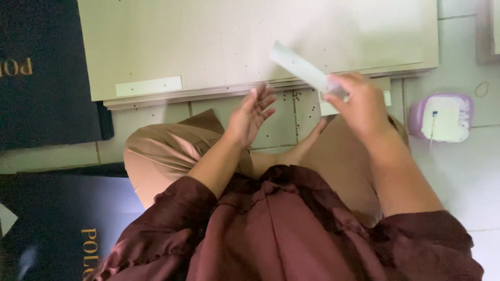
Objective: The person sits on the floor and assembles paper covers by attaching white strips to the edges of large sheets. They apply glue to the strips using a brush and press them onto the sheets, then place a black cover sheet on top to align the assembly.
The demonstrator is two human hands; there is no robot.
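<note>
Lying flat on tiled floor (469, 171): stack of pale grey boards (250, 41). Hovering open, fingers spread, holding nothing: left hand (250, 114). Pinching one end of pale strip (302, 68) above board edge: right hand (359, 104). Strip thin, flat, motion-blurred; risking slipping or bending, given end-only grip.

My left hand (252, 112) and right hand (359, 104) are bare, no rings or watch showing, and my forearms are uncovered up to the elbows. Behind them my sleeves (172, 218) are a dark maroon, gathered into soft ruffled cuffs, part of a loose maroon top (281, 229). Below my hands, tan trousers (161, 151) with a slight sheen cover my legs
</note>
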